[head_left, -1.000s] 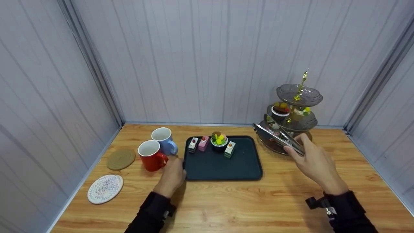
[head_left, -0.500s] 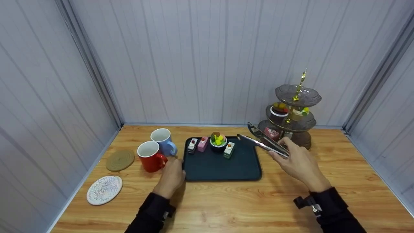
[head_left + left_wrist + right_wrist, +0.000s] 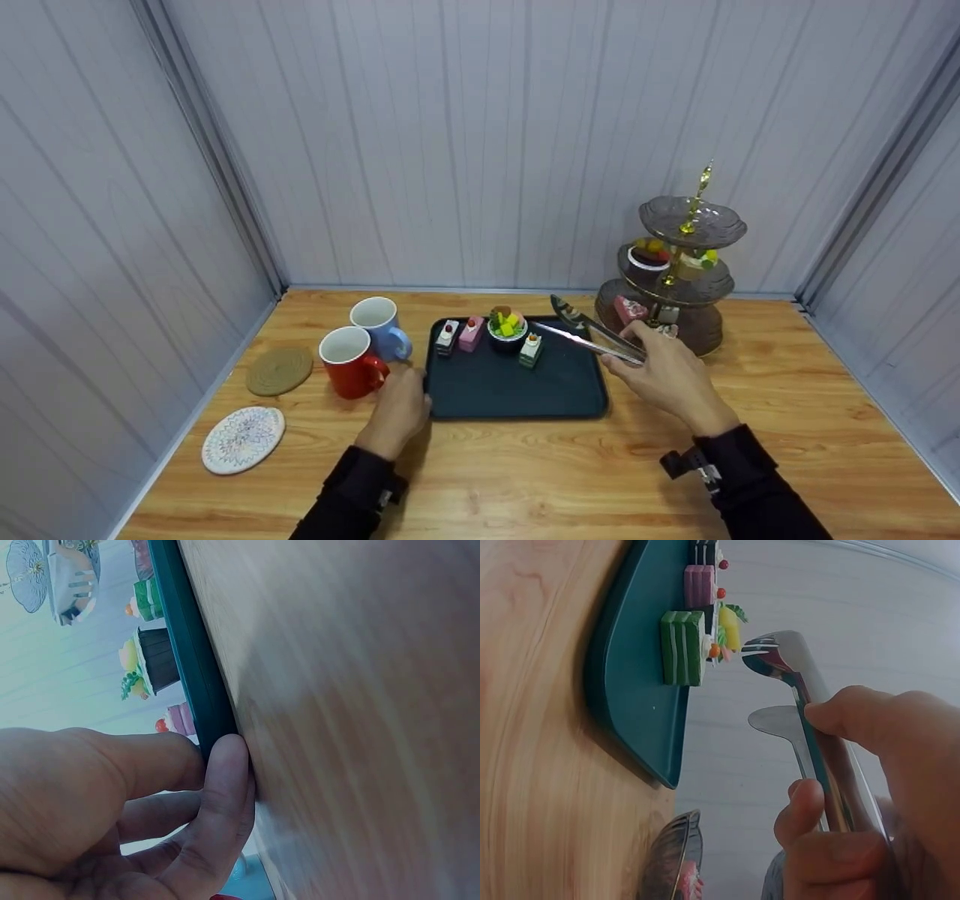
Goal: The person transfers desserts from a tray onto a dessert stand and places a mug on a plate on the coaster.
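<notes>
Leftward shift noted since the frame a second earlier: the long silver metal tongs had been carried by the right hand from the smoky, see-through, gold-stemmed three-tiered stand to the back right of the dark green rectangular tray. No other displacement was made out. The tongs were gripped between thumb and curled fingers, blades apart, nothing held between them. The tray's left edge was pinched by thumb and fingers of the left hand.

Step judged: an approach to the tray with unloaded tongs, most likely to the green layered slice near the blade tips; contact could not be confirmed. Next move judged to call for blades lowered to either side of that slice and squeezed lightly, the tray being held steady.

Counts. On the tray, four sweets: one green slice, one pink slice, one black-and-white slice, one dark cup dessert. On the stand's middle tier, two; on the lowest, one pink wedge at least, the remainder partly hidden. On the wooden counter, two mugs, one glossy red mug and one pale blue mug; two round coasters, one tan coaster and one white patterned coaster.
</notes>
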`<state>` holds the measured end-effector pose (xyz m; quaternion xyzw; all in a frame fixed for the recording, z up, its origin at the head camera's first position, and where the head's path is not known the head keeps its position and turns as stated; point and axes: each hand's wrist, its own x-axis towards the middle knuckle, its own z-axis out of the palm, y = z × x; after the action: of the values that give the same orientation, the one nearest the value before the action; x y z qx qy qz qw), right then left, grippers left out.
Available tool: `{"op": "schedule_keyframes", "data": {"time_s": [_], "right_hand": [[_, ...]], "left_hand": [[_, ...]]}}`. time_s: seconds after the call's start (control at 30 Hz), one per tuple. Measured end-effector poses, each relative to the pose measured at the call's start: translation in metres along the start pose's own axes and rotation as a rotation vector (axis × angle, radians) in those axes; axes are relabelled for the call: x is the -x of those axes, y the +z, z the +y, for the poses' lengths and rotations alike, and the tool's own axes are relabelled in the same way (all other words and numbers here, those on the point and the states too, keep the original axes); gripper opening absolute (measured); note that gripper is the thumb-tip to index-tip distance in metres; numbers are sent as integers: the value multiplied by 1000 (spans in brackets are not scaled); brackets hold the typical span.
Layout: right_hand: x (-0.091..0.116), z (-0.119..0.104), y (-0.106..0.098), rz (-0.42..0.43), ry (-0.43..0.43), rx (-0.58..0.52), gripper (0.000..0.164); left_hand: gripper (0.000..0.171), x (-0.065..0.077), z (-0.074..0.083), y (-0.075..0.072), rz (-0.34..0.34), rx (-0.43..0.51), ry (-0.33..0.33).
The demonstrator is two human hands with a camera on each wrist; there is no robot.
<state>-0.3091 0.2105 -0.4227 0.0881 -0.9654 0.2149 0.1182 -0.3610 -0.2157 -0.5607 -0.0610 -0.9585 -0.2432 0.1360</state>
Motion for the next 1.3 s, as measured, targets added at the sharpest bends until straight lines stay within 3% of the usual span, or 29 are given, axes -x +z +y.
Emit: {"op": "schedule_keyframes", "data": {"time_s": [0.37, 0.63, 0.93, 1.3], "right_hand": [[-13, -12, 11, -45, 26, -23, 52], [-25, -21, 17, -73, 39, -32, 53], [-33, -29, 27, -63, 28, -12, 53], [-37, -32, 32, -91, 42, -6, 57]], "left_hand": [[32, 2, 2, 0, 60, -10, 48], [35, 6, 12, -16, -27, 16, -18], [25, 3, 3, 0, 60, -6, 34], [24, 5, 1, 2, 116, -12, 83]]}}
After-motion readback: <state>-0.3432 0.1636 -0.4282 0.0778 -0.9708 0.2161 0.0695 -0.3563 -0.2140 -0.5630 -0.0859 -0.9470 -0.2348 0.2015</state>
